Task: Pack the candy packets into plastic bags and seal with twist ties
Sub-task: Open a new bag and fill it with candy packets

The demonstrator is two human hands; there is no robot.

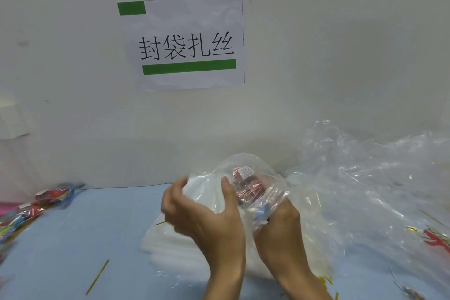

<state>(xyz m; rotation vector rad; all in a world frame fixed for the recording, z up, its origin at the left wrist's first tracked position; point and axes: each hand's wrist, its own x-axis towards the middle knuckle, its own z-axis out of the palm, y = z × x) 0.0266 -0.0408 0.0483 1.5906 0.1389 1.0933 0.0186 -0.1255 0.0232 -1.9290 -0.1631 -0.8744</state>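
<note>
Two hands, one bag: pretty much everything happened at the front of the table.
Wall (341, 56): plain white, took up most of the view.
Table (73, 238): pale blue top, ran up to the wall.
Loose plastic (370, 178): big clear crumpled heap on the right, touching the bag.
Sign (185, 41): white sheet on the wall with black characters and two green bars.
Stack (170, 246): flat white bags piled under the hands.
Bag (246, 170): clear, held up over the stack between both hands, a bit blurry.
Left hand (207, 212): fingers and thumb curled round the bag's left side, gripping it.
Right hand (280, 221): wrapped in the bag's plastic low on the right; looked like it was clutching the bag, fingers mostly hidden.
Candy (243, 178): red packet inside the bag, near the top, something blue lower down by the right hand.
Packets (36, 204): colourful pile on the table's left edge, well apart from the hands.
Tie (97, 277): thin gold one lying loose on the table front left; more gold bits at the right edge.
</note>
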